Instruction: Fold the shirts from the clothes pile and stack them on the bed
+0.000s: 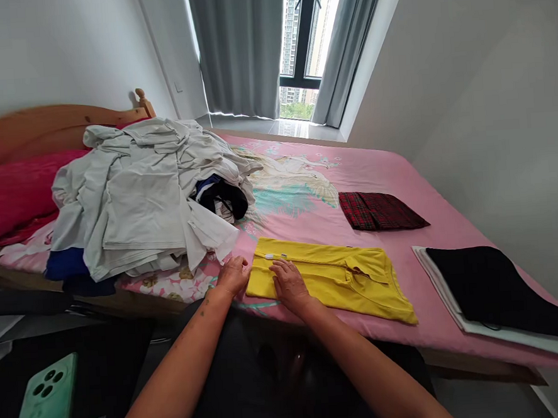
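A yellow top (325, 275), folded into a long strip with small white labels near its left end, lies along the bed's front edge. At its left end, my left hand (234, 275) has its fingers curled together on the fabric's edge. My right hand (289, 283) rests palm down on the yellow cloth, fingers bent slightly and apart. The right end of the top is angled, with a loose fold and an opening showing there.
A large heap of white shirts (141, 198) covers the bed's left side, with dark clothing (224, 198) beside it. A folded red plaid garment (380, 210) and a stack topped by black cloth (496, 290) lie right. A green phone (47, 400) sits lower left.
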Available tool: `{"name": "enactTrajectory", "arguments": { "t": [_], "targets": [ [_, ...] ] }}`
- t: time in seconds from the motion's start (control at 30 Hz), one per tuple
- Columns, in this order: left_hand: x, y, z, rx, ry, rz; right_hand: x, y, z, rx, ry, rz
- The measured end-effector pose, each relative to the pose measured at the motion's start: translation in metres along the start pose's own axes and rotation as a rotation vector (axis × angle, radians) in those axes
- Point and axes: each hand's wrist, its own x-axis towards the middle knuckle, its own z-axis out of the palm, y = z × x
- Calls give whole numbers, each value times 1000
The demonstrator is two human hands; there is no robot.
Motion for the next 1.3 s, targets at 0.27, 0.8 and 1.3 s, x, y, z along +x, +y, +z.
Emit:
{"name": "enactTrajectory", "arguments": {
  "t": [0.27,0.8,1.3],
  "targets": [
    [5,-4,1,-56,-58,-28,61,-3,29,-101,-72,104],
    [7,-8,-1,-105,-116,-71,78,1,43,-233,-178,128],
    [7,-12,4,-70,-114,-28,72,-4,37,-258,-200,95]
  ]
}}
